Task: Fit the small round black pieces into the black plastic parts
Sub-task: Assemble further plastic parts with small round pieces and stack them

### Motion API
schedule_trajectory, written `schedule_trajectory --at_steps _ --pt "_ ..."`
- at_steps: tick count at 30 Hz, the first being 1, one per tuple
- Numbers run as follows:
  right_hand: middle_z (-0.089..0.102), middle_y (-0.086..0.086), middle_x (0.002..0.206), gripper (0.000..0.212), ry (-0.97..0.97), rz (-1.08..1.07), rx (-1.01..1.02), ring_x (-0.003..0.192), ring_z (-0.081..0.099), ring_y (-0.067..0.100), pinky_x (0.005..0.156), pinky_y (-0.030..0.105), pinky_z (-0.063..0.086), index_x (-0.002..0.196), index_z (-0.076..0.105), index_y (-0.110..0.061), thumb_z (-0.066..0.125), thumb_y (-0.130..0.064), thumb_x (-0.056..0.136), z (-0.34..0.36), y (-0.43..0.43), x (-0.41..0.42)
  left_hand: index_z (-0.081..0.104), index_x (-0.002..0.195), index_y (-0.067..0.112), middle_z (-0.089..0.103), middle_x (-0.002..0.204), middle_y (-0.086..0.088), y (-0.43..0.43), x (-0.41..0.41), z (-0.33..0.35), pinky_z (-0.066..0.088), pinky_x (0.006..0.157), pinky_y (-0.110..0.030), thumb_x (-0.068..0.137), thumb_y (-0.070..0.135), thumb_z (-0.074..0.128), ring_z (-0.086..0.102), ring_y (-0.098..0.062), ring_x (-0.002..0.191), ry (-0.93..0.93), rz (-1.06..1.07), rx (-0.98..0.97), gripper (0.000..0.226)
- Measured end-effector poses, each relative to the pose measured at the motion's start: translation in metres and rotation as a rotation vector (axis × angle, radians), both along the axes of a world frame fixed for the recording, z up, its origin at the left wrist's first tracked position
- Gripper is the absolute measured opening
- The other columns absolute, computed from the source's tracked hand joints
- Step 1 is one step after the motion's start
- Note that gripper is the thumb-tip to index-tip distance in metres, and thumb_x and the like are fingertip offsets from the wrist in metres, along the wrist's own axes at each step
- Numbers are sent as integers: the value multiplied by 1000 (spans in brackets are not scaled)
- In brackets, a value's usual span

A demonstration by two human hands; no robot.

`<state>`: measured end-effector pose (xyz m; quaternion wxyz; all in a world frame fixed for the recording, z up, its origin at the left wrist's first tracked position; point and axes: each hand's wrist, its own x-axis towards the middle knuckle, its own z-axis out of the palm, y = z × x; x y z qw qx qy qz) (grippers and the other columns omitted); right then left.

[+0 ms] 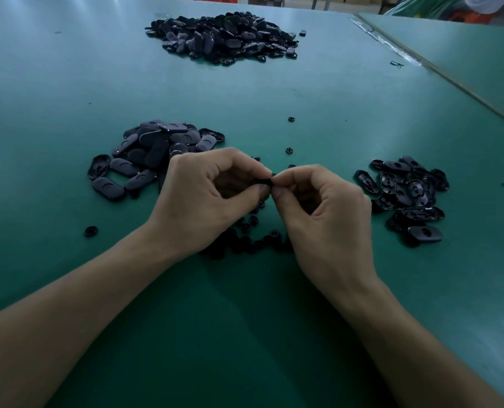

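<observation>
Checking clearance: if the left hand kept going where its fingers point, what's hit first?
Likely the small black piece it pinches, then the right hand directly beyond, also pinching it.

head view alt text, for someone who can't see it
The left hand and right hand meet over a green table, pinching a small black piece. Black plastic parts lie in a left heap, right heap and far heap; loose round pieces lie under the hands.

A matte teal-green table (68,83) fills nearly the whole view, with pale streaks of light (39,19) glancing off its far left part. A second green table (465,54) butts against it at the right along a slanted seam (421,64). Beyond the far edge the room is dim and blurred.
</observation>
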<state>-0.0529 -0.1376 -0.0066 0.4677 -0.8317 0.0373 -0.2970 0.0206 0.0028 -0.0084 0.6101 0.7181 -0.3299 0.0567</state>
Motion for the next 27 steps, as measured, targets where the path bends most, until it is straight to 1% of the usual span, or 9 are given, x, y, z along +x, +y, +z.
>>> schedule_trajectory --at_steps 5,8,10,15,18,21,23,25,27 --pt "71 -12 78 15 -32 -24 -27 71 67 5 66 15 52 89 72 -21 71 -7 88 1 1 0 73 89 20 77 88 10 0 -1 1 58 72 -20 77 2 79 74 -6 75 26 -11 -24 23" --pt "72 -11 81 15 -22 -4 -32 75 68 3 71 14 51 91 73 -20 70 -6 88 0 0 0 73 88 19 76 89 11 0 0 2 58 72 -19 78 -5 79 73 -5 75 44 -21 -26 27" --pt "72 -11 83 16 -15 3 -27 77 68 3 73 14 51 93 74 -20 70 -4 88 0 0 0 72 88 19 77 88 9 0 0 2 58 72 -20 78 -6 79 73 -5 74 50 -21 -25 28" --pt "73 -9 86 17 -14 -1 -32 80 68 2 76 17 53 97 76 -18 69 -5 90 0 3 0 71 89 17 77 87 -1 0 0 2 61 74 -27 77 4 77 74 -17 76 70 -22 -21 19" --pt "74 -9 89 18 -28 -10 -56 83 68 1 79 15 52 101 77 -16 67 -5 91 0 4 -1 68 91 16 75 88 -7 1 1 3 60 74 -27 79 0 78 74 -18 77 65 -36 -13 22" --pt "71 -11 89 19 -46 -14 -78 85 67 1 78 11 49 102 78 -16 68 -5 90 0 4 -1 67 92 13 74 88 -11 0 2 3 61 74 -29 81 -4 77 73 -25 78 51 -30 -10 23" --pt "71 -8 93 19 -46 5 -79 88 66 2 78 12 49 104 78 -15 69 -6 90 0 5 -1 67 93 14 74 88 -9 0 2 3 60 76 -29 81 -2 77 73 -24 80 59 -27 -23 23" --pt "70 -7 95 20 -32 31 -64 89 65 2 77 12 48 107 77 -16 69 -7 90 -1 5 -1 66 95 19 74 88 -2 0 2 4 59 76 -26 80 4 78 73 -17 80 83 -20 -32 25" --pt "67 -8 94 22 -16 47 -56 88 63 3 73 10 45 108 77 -18 69 -8 91 -2 5 -1 64 97 21 75 83 4 1 4 4 59 74 -26 80 3 79 71 -13 76 105 -19 -37 29"
